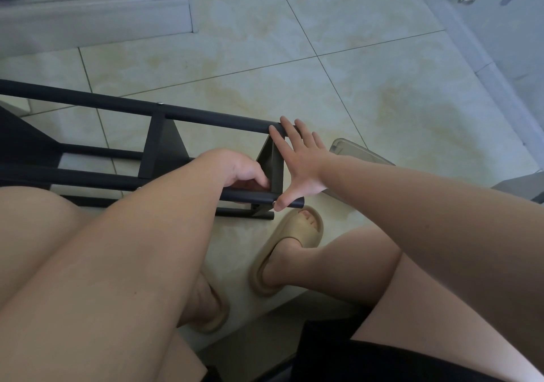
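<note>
we see the black metal frame (88, 100) lying on the tiled floor (338, 87), our left grip (241, 169) curled round its near tube, our right grip (303, 164) spread flat, fingers straight, touching both tube ends.

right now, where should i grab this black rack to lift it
Take the rack by its two round tubes beside the end panel, coming from above. The left hand curls round the near tube; the open right hand touches the far tube and could wrap it. Both look slim and lie roughly level.
</note>
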The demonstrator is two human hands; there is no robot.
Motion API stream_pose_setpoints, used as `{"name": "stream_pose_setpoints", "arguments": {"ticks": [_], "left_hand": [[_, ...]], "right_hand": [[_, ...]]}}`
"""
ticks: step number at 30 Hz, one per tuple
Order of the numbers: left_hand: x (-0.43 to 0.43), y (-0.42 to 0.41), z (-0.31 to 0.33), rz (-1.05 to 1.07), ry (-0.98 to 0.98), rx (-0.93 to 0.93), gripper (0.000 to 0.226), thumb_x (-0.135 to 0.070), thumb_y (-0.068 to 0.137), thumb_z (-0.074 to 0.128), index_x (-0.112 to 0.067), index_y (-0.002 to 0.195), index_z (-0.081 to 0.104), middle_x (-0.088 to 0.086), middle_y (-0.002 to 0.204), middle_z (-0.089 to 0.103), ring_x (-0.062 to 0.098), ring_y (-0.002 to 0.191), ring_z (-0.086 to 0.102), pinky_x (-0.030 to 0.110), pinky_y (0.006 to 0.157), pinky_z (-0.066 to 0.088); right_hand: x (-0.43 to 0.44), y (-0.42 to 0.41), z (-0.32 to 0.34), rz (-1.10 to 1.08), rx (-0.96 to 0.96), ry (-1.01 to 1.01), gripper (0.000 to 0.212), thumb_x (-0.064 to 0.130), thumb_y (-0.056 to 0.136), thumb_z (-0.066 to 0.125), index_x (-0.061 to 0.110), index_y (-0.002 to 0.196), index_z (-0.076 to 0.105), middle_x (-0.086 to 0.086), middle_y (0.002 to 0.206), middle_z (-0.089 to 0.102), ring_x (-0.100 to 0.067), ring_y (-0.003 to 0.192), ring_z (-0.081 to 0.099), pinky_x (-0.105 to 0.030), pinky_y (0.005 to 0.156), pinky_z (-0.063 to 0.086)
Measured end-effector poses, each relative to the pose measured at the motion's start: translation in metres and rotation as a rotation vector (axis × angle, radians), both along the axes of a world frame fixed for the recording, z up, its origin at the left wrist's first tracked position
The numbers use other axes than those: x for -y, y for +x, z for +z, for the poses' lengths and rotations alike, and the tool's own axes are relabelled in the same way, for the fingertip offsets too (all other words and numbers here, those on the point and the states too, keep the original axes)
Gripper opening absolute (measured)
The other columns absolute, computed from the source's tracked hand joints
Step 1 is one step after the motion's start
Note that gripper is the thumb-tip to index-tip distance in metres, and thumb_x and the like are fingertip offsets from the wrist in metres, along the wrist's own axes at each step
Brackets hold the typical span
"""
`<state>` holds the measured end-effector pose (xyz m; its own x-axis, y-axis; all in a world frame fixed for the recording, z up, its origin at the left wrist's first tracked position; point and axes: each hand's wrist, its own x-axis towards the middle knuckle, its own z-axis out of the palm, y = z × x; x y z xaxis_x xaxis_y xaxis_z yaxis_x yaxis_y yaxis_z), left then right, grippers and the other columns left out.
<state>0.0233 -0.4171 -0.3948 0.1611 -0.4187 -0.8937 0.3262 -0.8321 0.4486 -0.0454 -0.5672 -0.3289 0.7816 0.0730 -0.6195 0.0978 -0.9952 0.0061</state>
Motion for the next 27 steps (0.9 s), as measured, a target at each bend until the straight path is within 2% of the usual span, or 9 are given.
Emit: {"name": "stream_pose_setpoints", "arguments": {"ticks": [2,4,8,12,15,19,22,25,27], "left_hand": [[-0.0017,0.0008,0.0012,0.012,-0.031,-0.036,0.027,-0.02,0.092,0.062,-0.007,0.111,0.075,0.01,0.099,0.071,0.026,0.087,0.063,0.033,0.077,0.052],[-0.0014,0.0001,0.0014,0.035,-0.038,-0.06,0.022,-0.02,0.091,0.061,-0.008,0.103,0.076,0.009,0.092,0.071,0.024,0.078,0.063,0.034,0.075,0.055],[0.0016,-0.0022,-0.0002,0.06,0.019,-0.011,0.014,-0.02,0.087,0.068,-0.008,0.09,0.073,0.009,0.084,0.07,0.027,0.079,0.063,0.038,0.087,0.056],[0.0021,-0.0023,0.0022,0.013,0.027,-0.01,0.017,-0.022,0.089,0.067,-0.006,0.092,0.073,0.008,0.077,0.07,0.025,0.072,0.063,0.032,0.07,0.054],[-0.0013,-0.0005,0.0028,0.034,-0.012,-0.036,0.027,-0.02,0.089,0.066,-0.006,0.111,0.075,0.013,0.098,0.071,0.028,0.086,0.064,0.036,0.081,0.055],[-0.0011,-0.0026,0.0018,0.075,-0.016,-0.032,0.021,-0.02,0.087,0.066,-0.008,0.101,0.077,0.01,0.096,0.074,0.027,0.089,0.068,0.043,0.095,0.056],[0.001,-0.0038,-0.0006,0.065,0.017,0.03,0.021,-0.023,0.083,0.071,-0.007,0.096,0.076,0.012,0.093,0.076,0.029,0.084,0.07,0.043,0.091,0.058],[0.0019,-0.0033,0.0015,0.005,0.021,0.051,0.017,-0.024,0.084,0.071,-0.007,0.086,0.074,0.011,0.079,0.072,0.028,0.072,0.066,0.034,0.075,0.056],[0.0001,-0.003,0.0043,-0.009,-0.004,0.042,0.017,-0.022,0.088,0.068,-0.007,0.092,0.076,0.011,0.086,0.074,0.027,0.077,0.066,0.034,0.077,0.054]], "right_hand": [[0.0,-0.0001,-0.0007,0.001,0.0,0.0,0.16,0.085,0.051,0.075,0.025,0.154,-0.031,-0.005,0.161,-0.038,-0.035,0.15,-0.031,-0.058,0.124,-0.003],[0.0,-0.0002,-0.0012,0.0,-0.002,0.001,0.16,0.085,0.051,0.075,0.024,0.154,-0.032,-0.006,0.161,-0.038,-0.035,0.149,-0.031,-0.058,0.124,-0.003],[0.0,-0.0005,-0.0015,0.002,0.003,-0.003,0.16,0.085,0.051,0.075,0.024,0.154,-0.031,-0.006,0.161,-0.038,-0.035,0.15,-0.031,-0.057,0.124,-0.003],[0.0004,-0.0007,-0.0015,0.006,0.013,-0.005,0.16,0.085,0.051,0.075,0.024,0.155,-0.031,-0.006,0.162,-0.036,-0.036,0.15,-0.03,-0.057,0.124,-0.004],[0.0003,-0.0007,-0.0016,0.013,0.019,-0.01,0.16,0.086,0.051,0.074,0.023,0.155,-0.03,-0.007,0.162,-0.036,-0.036,0.15,-0.03,-0.057,0.124,-0.005],[0.0003,-0.0011,-0.002,0.014,0.022,-0.006,0.161,0.086,0.05,0.074,0.022,0.155,-0.03,-0.008,0.162,-0.035,-0.036,0.15,-0.03,-0.056,0.124,-0.007],[0.0005,-0.001,-0.0018,0.016,0.019,-0.006,0.16,0.086,0.051,0.073,0.022,0.155,-0.03,-0.008,0.162,-0.036,-0.036,0.149,-0.031,-0.055,0.124,-0.008],[0.0003,-0.0005,-0.0017,0.016,0.017,-0.012,0.16,0.086,0.051,0.073,0.022,0.155,-0.03,-0.008,0.161,-0.036,-0.037,0.149,-0.031,-0.055,0.124,-0.008],[0.0005,-0.0004,-0.0016,0.017,0.014,-0.015,0.16,0.087,0.051,0.073,0.022,0.155,-0.03,-0.008,0.161,-0.036,-0.037,0.149,-0.031,-0.055,0.124,-0.008]]}}
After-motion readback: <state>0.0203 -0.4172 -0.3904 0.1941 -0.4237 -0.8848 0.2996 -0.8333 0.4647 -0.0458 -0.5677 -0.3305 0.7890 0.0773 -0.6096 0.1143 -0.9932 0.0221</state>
